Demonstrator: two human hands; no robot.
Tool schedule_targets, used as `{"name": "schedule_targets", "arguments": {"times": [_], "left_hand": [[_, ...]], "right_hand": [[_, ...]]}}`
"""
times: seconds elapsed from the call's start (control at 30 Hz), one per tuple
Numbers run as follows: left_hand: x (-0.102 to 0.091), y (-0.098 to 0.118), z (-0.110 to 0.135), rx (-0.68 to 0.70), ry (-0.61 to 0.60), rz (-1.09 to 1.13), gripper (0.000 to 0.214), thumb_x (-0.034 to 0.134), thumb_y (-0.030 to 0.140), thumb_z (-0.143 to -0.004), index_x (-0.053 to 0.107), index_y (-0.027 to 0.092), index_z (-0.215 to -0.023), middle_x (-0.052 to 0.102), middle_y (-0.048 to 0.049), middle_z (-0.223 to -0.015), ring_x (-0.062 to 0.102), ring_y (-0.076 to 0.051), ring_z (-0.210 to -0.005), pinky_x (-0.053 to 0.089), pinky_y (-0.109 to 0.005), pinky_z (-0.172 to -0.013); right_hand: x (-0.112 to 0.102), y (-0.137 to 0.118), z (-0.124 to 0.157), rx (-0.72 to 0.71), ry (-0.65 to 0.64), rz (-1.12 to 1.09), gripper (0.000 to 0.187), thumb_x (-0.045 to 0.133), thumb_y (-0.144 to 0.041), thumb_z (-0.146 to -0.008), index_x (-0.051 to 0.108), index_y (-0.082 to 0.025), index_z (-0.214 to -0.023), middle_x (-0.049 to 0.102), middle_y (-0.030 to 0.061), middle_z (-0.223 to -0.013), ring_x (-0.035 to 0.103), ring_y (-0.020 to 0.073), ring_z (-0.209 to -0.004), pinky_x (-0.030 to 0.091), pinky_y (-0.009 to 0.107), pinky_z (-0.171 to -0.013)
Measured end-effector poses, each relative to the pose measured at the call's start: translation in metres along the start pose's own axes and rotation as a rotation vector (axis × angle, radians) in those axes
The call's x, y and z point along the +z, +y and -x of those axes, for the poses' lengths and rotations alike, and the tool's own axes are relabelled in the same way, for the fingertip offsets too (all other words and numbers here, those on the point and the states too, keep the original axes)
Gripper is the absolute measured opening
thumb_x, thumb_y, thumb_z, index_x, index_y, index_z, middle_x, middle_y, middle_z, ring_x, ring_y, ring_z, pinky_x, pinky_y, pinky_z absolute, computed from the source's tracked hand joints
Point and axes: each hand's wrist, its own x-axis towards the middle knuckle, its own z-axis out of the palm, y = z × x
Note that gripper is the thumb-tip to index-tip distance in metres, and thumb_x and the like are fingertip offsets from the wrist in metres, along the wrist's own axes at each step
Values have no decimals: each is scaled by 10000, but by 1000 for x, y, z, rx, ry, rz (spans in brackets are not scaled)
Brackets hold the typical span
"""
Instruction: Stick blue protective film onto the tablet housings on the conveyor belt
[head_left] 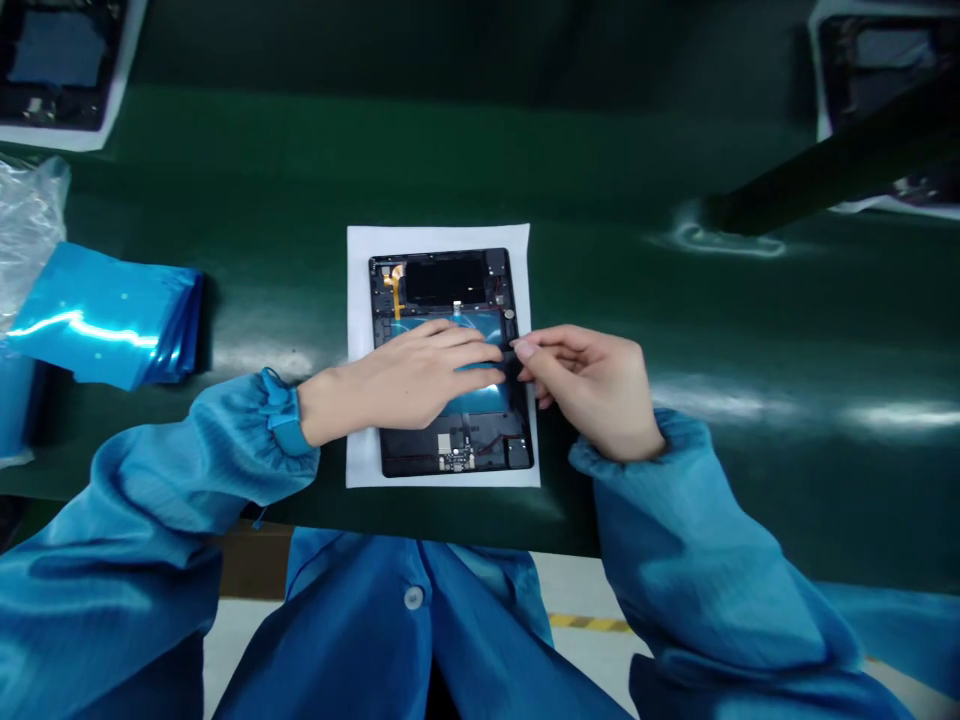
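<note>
An opened tablet (412,448) with its inner parts showing lies on a white sheet (359,300). Glossy blue film (484,327) covers its middle. My left hand (420,380) rests across that film with its fingers stretched out flat, hiding part of it. At the tablet's right edge, my right hand (589,375) is closed in a pinch, thumb against forefinger. Whatever is between those fingertips, if anything, is too small to make out. An orange flex cable (396,290) shows near the tablet's upper left corner, and a small circuit board (456,458) sits at the bottom.
To the left lies a stack of blue film sheets (112,310), beside clear plastic wrapping (30,215). Other opened tablets sit on white sheets at the top left (56,60) and top right (892,60). A dark bar (832,165) crosses the upper right of the green table (247,220).
</note>
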Motion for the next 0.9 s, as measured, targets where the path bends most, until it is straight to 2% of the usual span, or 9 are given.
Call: {"name": "schedule_targets", "arguments": {"times": [0.07,0.13,0.2,0.27,0.33,0.43,0.67,0.83,0.9], "left_hand": [[-5,-10,15,-94,72,47,509,495,63,-990,617,182,-1469,618,-132,-1560,529,-286,-1495,434,-498,-1228],[-12,-20,37,-265,132,49,537,596,213,-1005,549,167,-1538,530,-179,-1642,441,-349,-1573,394,-582,-1265],[-16,-27,60,-413,112,55,817,728,508,-956,433,143,-1625,403,-227,-1720,323,-433,-1631,320,-661,-1299],[-15,-30,76,-470,37,91,1185,782,771,-812,311,131,-1689,285,-255,-1768,239,-481,-1653,241,-691,-1328],[-11,-31,85,-466,-18,130,1360,758,895,-726,232,126,-1717,205,-261,-1789,194,-485,-1666,178,-685,-1350],[-5,-32,86,-445,-27,157,1394,707,935,-731,183,115,-1728,147,-262,-1799,160,-472,-1677,133,-675,-1361],[-2,-32,84,-437,-20,150,1377,760,866,-754,145,118,-1734,149,-270,-1796,139,-453,-1686,116,-661,-1363],[-1,-30,86,-431,-13,146,1367,771,843,-769,122,128,-1736,153,-268,-1796,131,-446,-1689,103,-649,-1368],[-1,-30,86,-434,-12,144,1357,769,834,-781,105,138,-1738,147,-258,-1801,124,-437,-1692,92,-643,-1371]], "right_hand": [[4,-6,5,-264,-56,242,319,667,-469,-1016,814,-199,-1100,841,96,-1001,771,193,-742,645,326,-690],[10,-13,8,-560,-204,482,321,614,-413,-1058,809,-220,-1226,814,98,-1265,803,210,-893,656,338,-799],[16,-18,5,-807,-370,657,394,584,-438,-1076,770,-209,-1338,747,92,-1420,804,213,-889,650,336,-751],[23,-22,-6,-953,-476,775,508,552,-513,-1082,708,-186,-1438,688,95,-1503,788,210,-820,621,339,-658],[28,-25,-22,-991,-509,852,595,511,-574,-1084,658,-176,-1502,641,105,-1555,773,211,-786,593,344,-626],[35,-26,-39,-935,-462,881,599,466,-564,-1102,623,-190,-1542,614,114,-1580,770,213,-792,565,342,-635],[39,-15,-13,-992,-443,789,634,561,-618,-1049,670,-180,-1495,659,139,-1518,749,200,-728,596,354,-628],[30,-16,-23,-870,-288,853,523,550,-517,-1085,707,-179,-1452,700,102,-1457,786,210,-735,589,343,-599],[27,-17,-21,-879,-322,831,549,573,-544,-1070,720,-154,-1428,685,120,-1469,779,211,-708,587,348,-580]]}}
